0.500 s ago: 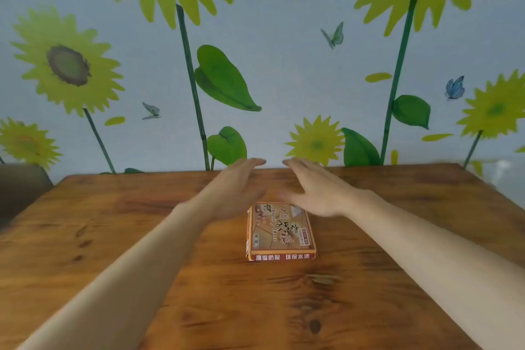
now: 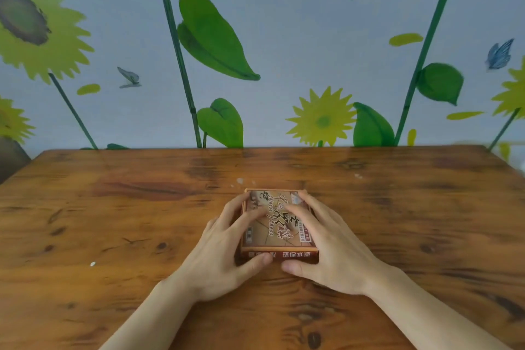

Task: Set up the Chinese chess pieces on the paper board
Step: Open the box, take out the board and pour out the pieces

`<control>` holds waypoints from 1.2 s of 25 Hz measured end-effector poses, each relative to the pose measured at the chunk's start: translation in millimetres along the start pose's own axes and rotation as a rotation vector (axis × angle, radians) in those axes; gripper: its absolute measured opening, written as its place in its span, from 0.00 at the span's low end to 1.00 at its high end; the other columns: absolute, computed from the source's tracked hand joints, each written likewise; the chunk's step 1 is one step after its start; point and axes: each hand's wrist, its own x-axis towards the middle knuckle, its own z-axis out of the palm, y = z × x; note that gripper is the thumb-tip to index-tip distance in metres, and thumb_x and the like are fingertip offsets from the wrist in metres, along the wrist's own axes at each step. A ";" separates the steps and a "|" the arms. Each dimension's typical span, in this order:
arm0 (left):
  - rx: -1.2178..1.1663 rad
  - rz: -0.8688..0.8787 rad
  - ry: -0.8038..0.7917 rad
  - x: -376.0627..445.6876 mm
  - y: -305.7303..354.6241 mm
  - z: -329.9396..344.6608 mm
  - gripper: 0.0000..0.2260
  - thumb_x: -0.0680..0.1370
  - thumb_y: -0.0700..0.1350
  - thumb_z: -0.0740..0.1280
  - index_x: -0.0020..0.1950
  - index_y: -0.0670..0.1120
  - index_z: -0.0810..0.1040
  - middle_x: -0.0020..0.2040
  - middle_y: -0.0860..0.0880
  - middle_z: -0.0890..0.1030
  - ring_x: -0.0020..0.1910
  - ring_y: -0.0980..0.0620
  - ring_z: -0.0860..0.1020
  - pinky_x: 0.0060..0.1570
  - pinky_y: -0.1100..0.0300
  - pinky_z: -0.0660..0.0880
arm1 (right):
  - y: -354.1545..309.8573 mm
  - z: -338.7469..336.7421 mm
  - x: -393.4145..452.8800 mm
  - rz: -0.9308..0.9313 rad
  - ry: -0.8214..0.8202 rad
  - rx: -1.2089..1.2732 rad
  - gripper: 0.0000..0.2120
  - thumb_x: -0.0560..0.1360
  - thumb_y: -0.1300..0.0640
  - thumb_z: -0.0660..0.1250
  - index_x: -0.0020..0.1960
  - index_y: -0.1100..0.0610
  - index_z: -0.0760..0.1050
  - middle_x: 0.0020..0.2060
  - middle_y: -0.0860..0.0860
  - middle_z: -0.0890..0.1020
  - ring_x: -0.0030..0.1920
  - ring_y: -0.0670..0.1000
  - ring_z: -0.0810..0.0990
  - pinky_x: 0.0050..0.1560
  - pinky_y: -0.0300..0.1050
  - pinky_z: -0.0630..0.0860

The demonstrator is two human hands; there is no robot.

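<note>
1. Head view, looking down: the Chinese chess box [image 2: 279,221] lies flat near the middle of the wooden table [image 2: 113,221], lid side up and seemingly unopened, its printed near edge facing the person; no paper board and no pieces are in sight, so the setting-up proper has not begun.

2. The step in hand, as I judge it, is getting the box open; to do it well, hold the base low at both long sides and raise the lid straight up, evenly at left and right; a tilted lift could jam the lid or tip the pieces out onto the table, where round ones may roll towards an edge.

3. Keep the box on the table while opening it, not in the air; the far stretch of table offers room for unfolding the board afterwards.

4. The left hand [image 2: 224,250] grips the left side of the box; its fingers curl over the left edge onto the lid and its thumb presses the near face.

5. The right hand [image 2: 329,250] mirrors it on the right side; fingers spread across the lid and the right edge, thumb against the near right corner.

6. Both forearms come in from the near edge and converge on the box; wrists sit low, close to the table; whether they touch it I cannot tell.
</note>
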 end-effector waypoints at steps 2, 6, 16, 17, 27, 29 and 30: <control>0.041 -0.017 -0.011 1.4 -1.0 1.5 0.36 0.75 0.67 0.68 0.79 0.65 0.56 0.81 0.62 0.45 0.79 0.59 0.57 0.72 0.58 0.53 | 3.1 2.7 1.2 0.001 0.010 0.003 0.44 0.70 0.27 0.67 0.79 0.35 0.49 0.80 0.38 0.42 0.81 0.47 0.47 0.79 0.51 0.55; -0.001 -0.003 0.022 2.8 -2.6 4.9 0.37 0.73 0.63 0.73 0.78 0.63 0.61 0.82 0.61 0.49 0.79 0.57 0.59 0.76 0.52 0.65 | 6.1 1.9 2.1 -0.009 0.011 0.011 0.43 0.72 0.30 0.68 0.79 0.36 0.50 0.81 0.39 0.44 0.81 0.48 0.49 0.79 0.50 0.55; -0.049 0.002 0.085 -7.5 -0.3 6.0 0.35 0.73 0.58 0.75 0.77 0.61 0.66 0.81 0.62 0.55 0.76 0.60 0.65 0.71 0.57 0.71 | 9.4 7.1 1.1 -0.031 0.063 0.074 0.40 0.72 0.32 0.71 0.78 0.38 0.57 0.80 0.39 0.52 0.80 0.48 0.56 0.77 0.55 0.64; -0.045 0.010 0.092 -7.8 0.2 5.8 0.35 0.73 0.57 0.76 0.77 0.61 0.66 0.80 0.62 0.56 0.76 0.60 0.65 0.71 0.56 0.71 | 9.3 7.4 1.1 -0.032 0.066 0.087 0.39 0.72 0.33 0.71 0.78 0.38 0.58 0.80 0.39 0.52 0.79 0.47 0.57 0.76 0.56 0.65; -0.086 0.024 0.142 -4.6 2.3 2.5 0.42 0.73 0.54 0.77 0.80 0.65 0.55 0.81 0.63 0.52 0.77 0.64 0.62 0.67 0.63 0.74 | 13.0 8.4 -1.7 -0.078 0.151 0.221 0.26 0.79 0.39 0.66 0.76 0.37 0.67 0.80 0.38 0.58 0.81 0.44 0.52 0.77 0.62 0.63; -0.099 -0.016 0.156 -5.0 0.6 3.3 0.47 0.71 0.55 0.78 0.80 0.65 0.51 0.81 0.64 0.51 0.77 0.62 0.64 0.66 0.65 0.73 | 15.1 9.4 -0.6 -0.075 0.178 0.281 0.26 0.79 0.42 0.67 0.75 0.36 0.67 0.80 0.38 0.59 0.81 0.45 0.53 0.77 0.63 0.63; -0.101 -0.032 0.158 -5.1 -0.8 4.4 0.49 0.70 0.55 0.79 0.81 0.65 0.49 0.80 0.66 0.51 0.77 0.62 0.64 0.67 0.66 0.71 | 15.6 9.7 -0.3 -0.081 0.206 0.311 0.26 0.78 0.44 0.67 0.75 0.36 0.68 0.80 0.38 0.60 0.81 0.45 0.54 0.77 0.63 0.64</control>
